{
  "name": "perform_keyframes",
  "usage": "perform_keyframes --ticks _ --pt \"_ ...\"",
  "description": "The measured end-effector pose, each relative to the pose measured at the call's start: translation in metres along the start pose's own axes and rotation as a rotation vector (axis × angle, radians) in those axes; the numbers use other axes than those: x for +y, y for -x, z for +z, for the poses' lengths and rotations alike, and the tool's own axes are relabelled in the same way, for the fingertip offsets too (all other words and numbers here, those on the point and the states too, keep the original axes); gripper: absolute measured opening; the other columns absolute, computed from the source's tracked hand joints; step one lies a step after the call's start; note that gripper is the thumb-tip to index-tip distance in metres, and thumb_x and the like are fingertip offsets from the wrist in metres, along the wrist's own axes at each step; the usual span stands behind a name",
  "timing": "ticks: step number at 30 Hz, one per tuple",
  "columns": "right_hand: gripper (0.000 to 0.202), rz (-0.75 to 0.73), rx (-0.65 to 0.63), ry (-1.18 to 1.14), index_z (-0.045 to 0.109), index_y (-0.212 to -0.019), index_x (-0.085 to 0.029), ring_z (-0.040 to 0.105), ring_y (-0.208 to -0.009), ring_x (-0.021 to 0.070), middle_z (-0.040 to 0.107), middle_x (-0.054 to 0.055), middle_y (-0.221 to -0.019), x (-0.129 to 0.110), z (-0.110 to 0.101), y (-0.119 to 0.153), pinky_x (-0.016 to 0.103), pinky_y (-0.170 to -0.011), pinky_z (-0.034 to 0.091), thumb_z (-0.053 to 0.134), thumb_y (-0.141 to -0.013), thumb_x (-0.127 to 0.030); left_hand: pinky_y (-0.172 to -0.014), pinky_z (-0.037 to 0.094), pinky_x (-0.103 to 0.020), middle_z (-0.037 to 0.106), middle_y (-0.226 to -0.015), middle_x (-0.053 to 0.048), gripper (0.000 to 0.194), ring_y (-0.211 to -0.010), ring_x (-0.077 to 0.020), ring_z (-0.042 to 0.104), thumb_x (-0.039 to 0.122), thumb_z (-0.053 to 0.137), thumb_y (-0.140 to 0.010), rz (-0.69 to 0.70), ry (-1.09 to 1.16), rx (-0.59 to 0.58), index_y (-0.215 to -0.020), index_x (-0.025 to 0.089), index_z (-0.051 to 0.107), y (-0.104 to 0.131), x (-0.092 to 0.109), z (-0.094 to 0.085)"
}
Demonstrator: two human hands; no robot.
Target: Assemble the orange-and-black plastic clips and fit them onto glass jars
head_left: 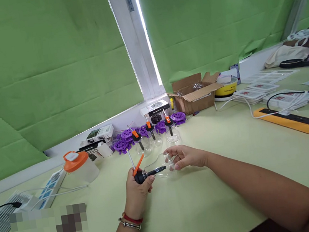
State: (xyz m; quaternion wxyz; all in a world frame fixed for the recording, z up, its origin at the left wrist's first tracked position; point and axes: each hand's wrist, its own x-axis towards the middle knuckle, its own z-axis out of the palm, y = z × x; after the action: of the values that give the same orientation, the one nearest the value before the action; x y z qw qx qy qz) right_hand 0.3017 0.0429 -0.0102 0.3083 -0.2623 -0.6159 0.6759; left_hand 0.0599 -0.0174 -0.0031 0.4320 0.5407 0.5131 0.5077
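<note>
Clear bottle (161,160): it lay sideways between the two hands, just above the worktop (202,205), neck toward the black cap (139,177); whether the two were fastened could not be told.
Left hand (136,192): closed around the black cap, near its orange lever (138,165).
Right hand (188,156): fingers curled about the bottle's far end.
Dark tube (156,171): it reached lengthwise inside the clear wall.
Handling: probably light, stiff and smooth, apt to slip in damp fingers; the wall looked thin and perhaps breakable, glass or plastic unclear.
Best hold: the sturdier-looking cap body, with a gentle grip supporting the far end; the lever and pale straw (130,159) seemed poor handles.
Behind: three similar capped bottles (173,135) stood by purple parts (122,146).
</note>
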Motion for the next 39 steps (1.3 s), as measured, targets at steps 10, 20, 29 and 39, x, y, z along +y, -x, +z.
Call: perform_keyframes --ticks 10,20,29,39 --pt "0.043 0.046 -0.017 0.056 0.058 -0.093 -0.012 0.065 -0.056 0.0137 0.066 0.005 -0.077 0.005 0.004 -0.003 0.023 -0.051 0.047 0.061 -0.078 -0.052 -0.042 0.044 -0.023 0.059 -0.086 0.003 0.041 -0.047 -0.0055 0.052 0.033 0.073 -0.067 0.003 -0.002 -0.031 -0.085 0.021 0.038 -0.001 -0.002 -0.001" --pt "0.078 0.252 0.025 0.157 0.061 -0.070 -0.009 0.055 -0.038 0.0112 0.061 0.008 -0.056 0.010 0.006 -0.008 0.020 -0.033 0.035 0.022 -0.081 -0.076 -0.043 0.045 -0.023 0.058 -0.087 0.002 0.040 -0.049 -0.0056 0.052 0.032 0.072 -0.068 0.026 0.005 -0.064 -0.086 0.021 0.039 0.000 -0.004 0.000" --pt "0.090 -0.112 0.025 0.120 0.037 -0.135 -0.026 0.051 -0.103 0.0171 0.038 0.011 -0.134 -0.001 0.000 0.003 0.027 -0.076 0.051 0.084 -0.058 -0.030 -0.042 0.044 -0.023 0.057 -0.085 0.004 0.040 -0.046 -0.0054 0.052 0.035 0.072 -0.068 0.013 0.029 -0.005 -0.086 0.021 0.039 -0.002 -0.002 0.000" --pt "0.056 -0.011 0.019 0.044 0.053 -0.116 -0.016 0.058 -0.076 0.0115 0.058 0.008 -0.105 -0.002 0.006 0.001 0.023 -0.061 0.046 0.074 -0.070 -0.039 -0.041 0.042 -0.021 0.055 -0.084 0.005 0.039 -0.047 -0.0037 0.049 0.032 0.072 -0.069 0.017 0.033 -0.050 -0.085 0.022 0.038 -0.002 -0.006 -0.001"
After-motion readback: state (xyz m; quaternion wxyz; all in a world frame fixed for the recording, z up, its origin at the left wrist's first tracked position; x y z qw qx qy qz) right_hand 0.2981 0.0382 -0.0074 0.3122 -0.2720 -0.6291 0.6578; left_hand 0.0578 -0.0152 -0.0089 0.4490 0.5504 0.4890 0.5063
